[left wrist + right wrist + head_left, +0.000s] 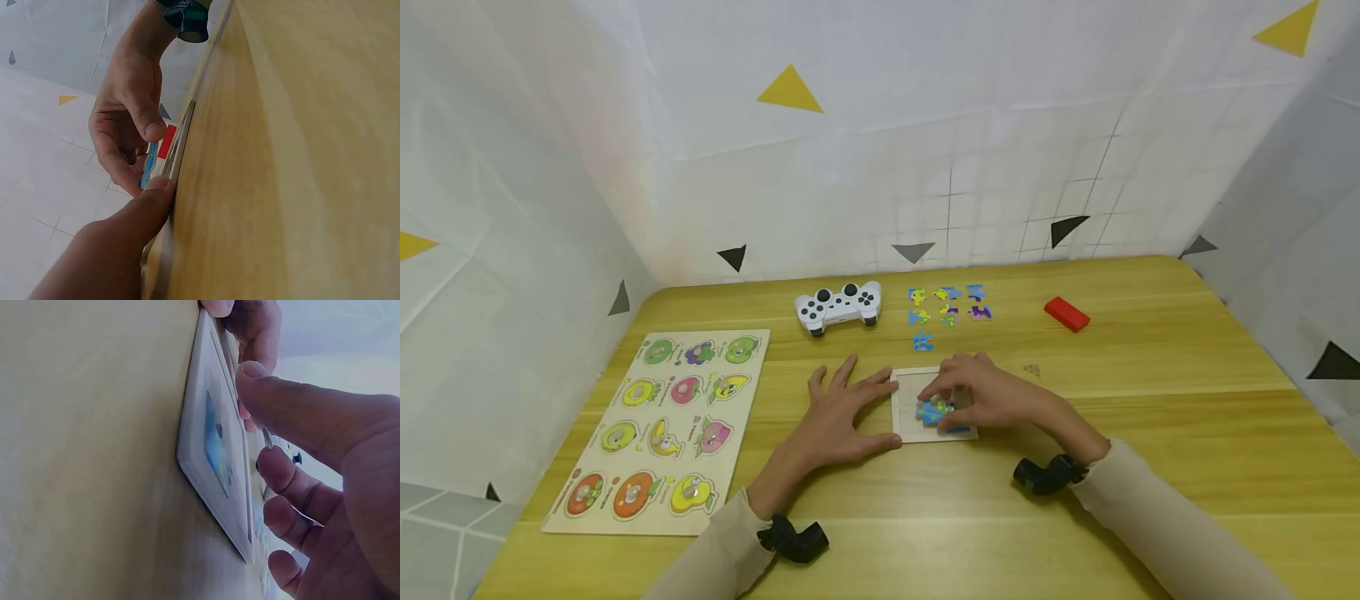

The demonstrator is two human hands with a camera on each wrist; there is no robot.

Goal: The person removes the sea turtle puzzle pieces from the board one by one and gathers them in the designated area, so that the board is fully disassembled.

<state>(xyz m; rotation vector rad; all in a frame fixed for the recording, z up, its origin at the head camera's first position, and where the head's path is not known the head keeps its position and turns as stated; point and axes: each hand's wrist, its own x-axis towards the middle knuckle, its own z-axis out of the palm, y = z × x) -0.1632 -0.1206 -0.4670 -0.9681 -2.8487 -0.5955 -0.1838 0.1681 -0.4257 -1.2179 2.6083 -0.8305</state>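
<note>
My right hand pinches a blue and yellow-green jigsaw piece between thumb and forefinger, over a small pale wooden puzzle tray. In the left wrist view that piece stands tilted on edge between the fingertips. Another blue jigsaw piece lies flat inside the tray, as the right wrist view shows. My left hand has its fingers spread, with thumb and fingertips at the tray's left edge. Several loose jigsaw pieces lie in rough rows beyond the tray.
A white game controller lies at the back, left of the loose pieces. Back right is a red block. A wooden fruit puzzle board with several knobbed pieces covers the table's left side. White cloth walls stand around the table.
</note>
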